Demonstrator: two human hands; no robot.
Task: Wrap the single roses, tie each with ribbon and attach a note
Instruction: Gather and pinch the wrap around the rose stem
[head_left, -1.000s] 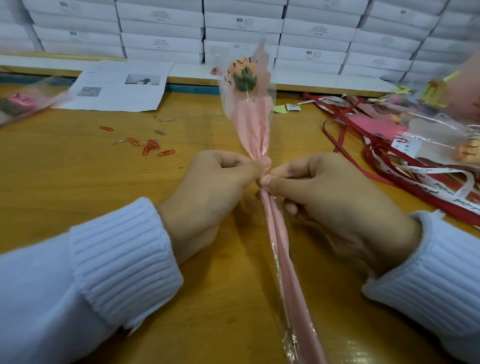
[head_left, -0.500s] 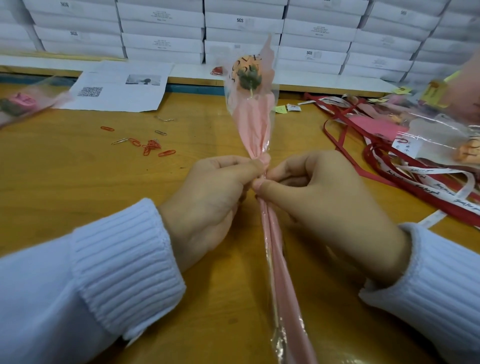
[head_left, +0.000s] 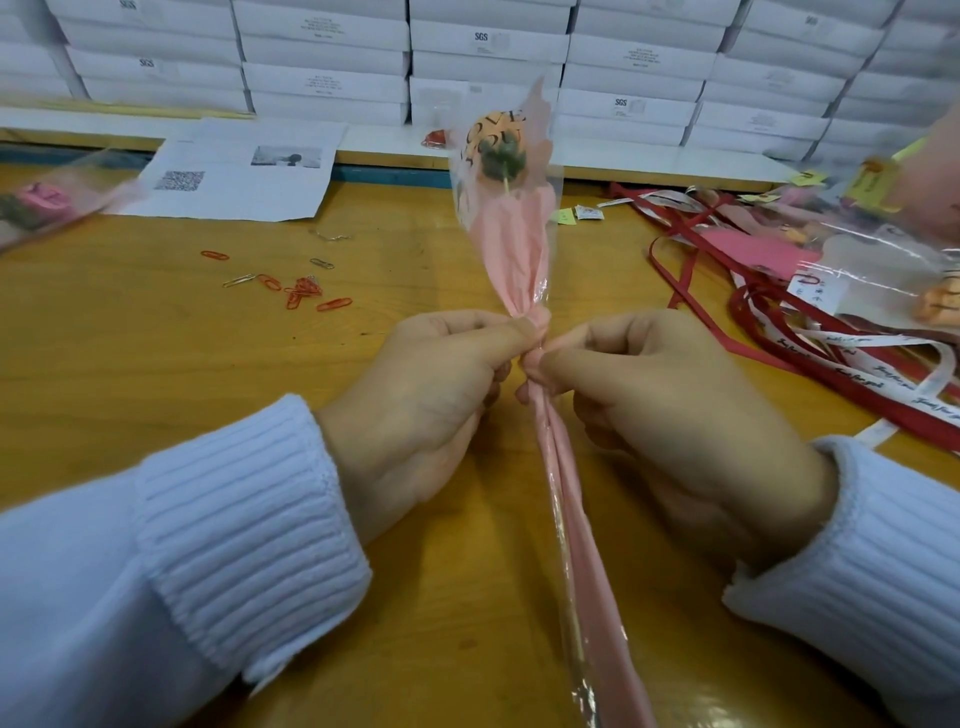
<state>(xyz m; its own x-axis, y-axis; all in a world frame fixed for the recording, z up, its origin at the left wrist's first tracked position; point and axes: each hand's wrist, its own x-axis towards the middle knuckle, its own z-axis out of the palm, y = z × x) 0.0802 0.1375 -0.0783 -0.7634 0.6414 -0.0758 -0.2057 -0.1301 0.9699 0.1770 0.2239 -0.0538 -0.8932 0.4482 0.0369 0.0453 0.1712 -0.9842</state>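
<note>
A single orange rose (head_left: 496, 143) with black lettering stands in a cone of pink paper and clear cellophane wrap (head_left: 514, 244). The wrap narrows to a long pink tail (head_left: 582, 545) running toward me over the wooden table (head_left: 156, 353). My left hand (head_left: 415, 410) and my right hand (head_left: 660, 405) both pinch the wrap at its gathered neck, thumbs and forefingers almost touching. Red and white printed ribbons (head_left: 831, 364) lie in a heap at the right.
Loose red and silver paper clips (head_left: 296, 291) are scattered left of the rose. A printed sheet with a QR code (head_left: 234, 176) lies behind them. Wrapped roses sit at the far left (head_left: 36, 202) and right (head_left: 883, 249). White boxes (head_left: 488, 52) are stacked along the back.
The rose head has swung slightly to the right. Both hands have stayed pinched at the neck, shifting their fingers a little along it.
</note>
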